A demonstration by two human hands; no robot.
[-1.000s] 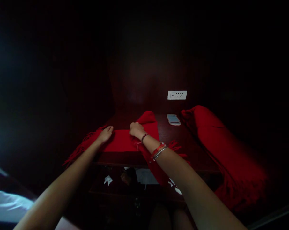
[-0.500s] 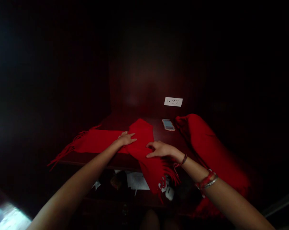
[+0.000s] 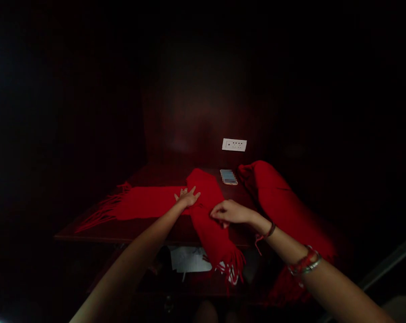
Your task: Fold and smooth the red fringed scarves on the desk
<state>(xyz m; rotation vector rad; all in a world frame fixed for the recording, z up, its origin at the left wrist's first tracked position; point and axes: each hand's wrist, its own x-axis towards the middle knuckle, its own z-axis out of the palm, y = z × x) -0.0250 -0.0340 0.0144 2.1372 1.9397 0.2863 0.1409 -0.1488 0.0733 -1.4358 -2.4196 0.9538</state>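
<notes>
A red fringed scarf [image 3: 156,202] lies on a dark wooden surface, bent at a corner so that one end points left and the other hangs over the front edge. On the bend, my left hand [image 3: 189,197] rests palm down with its fingers spread, pressing the cloth. My right hand [image 3: 230,211] is closed at the right edge of the hanging part, thumb and fingers pinched together on the cloth. Its fingertips are partly in shadow. Bracelets circle my right wrist and forearm.
A second red fringed cloth [image 3: 280,202] lies folded along the right side. Near the back wall is a phone [image 3: 229,176], below a white socket panel [image 3: 234,144]. Papers [image 3: 189,259] sit on a lower shelf under the front edge. The surroundings are very dark.
My right hand has gone from fingers apart to a pinch at the scarf's edge. The hanging part has straightened and shifted slightly. The view has turned a little to the right.
</notes>
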